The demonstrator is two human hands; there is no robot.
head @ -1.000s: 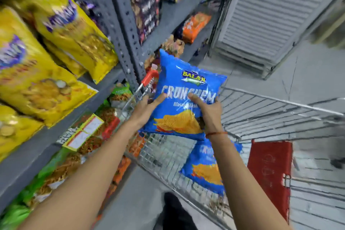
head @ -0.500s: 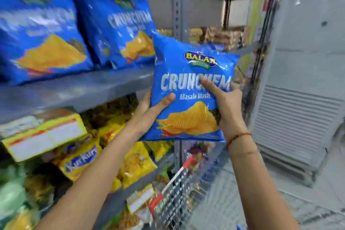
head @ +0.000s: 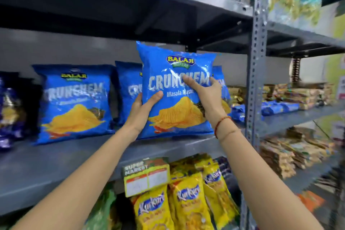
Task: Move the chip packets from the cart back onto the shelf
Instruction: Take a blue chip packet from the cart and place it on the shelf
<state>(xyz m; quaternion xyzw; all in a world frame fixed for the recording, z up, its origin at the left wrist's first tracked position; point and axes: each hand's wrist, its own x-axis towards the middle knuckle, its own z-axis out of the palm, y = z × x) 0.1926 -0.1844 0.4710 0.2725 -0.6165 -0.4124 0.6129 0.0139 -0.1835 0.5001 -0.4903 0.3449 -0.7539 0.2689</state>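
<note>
- A shop aisle with grey steel shelving fills the frame; a perforated upright post (head: 256, 73) runs top to bottom right of centre, and the grey shelf (head: 61, 162) crosses the middle of the frame.
- The held Crunchem Masala Masti chip packet (head: 177, 89), blue with a ridged-chip picture, stands upright at centre frame, its bottom edge at or just above the shelf board; whether it touches cannot be told.
- The left hand (head: 142, 110) grips the packet's lower left edge, thumb across the front, the other fingers hidden behind.
- The right hand (head: 207, 95) clasps the packet's right side, fingers spread over the printed name; a red thread bracelet (head: 221, 124) circles that wrist.
- On the same shelf, left of centre, stands another Crunchem packet (head: 74, 102); a second packet (head: 128, 91) shows just behind the held one on its left, and a sliver of a third packet (head: 219, 80) peeks out on its right.
- At lower centre, yellow Kurkure packets (head: 186, 205) hang or stand below the shelf, with a supermarket price tag (head: 146, 176) on the shelf edge above them.
- Dark blue packets (head: 9, 110) sit blurred at the left edge.
- Right of the post, brown and gold snack packs (head: 296, 93) fill the neighbouring shelves.
</note>
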